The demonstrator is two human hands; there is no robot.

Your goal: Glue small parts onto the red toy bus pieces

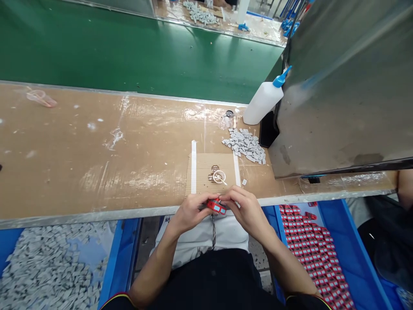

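Note:
A small red toy car with pale windows is held just off the table's front edge. My left hand grips it between thumb and fingers. At its right end, the fingertips of my right hand are pinched together against the car; whatever may be between them is hidden. Beyond my hands, a small round clear dish with a thin stick in it sits on a taped cardboard piece. One grey plate-like piece lies beside the cardboard, and a pile of similar grey pieces lies farther back.
A white squeeze bottle with a blue nozzle stands beside a large metal housing. Below the table, a blue bin of grey pieces is at left and a blue bin with rows of red toy cars at right. A green belt runs behind.

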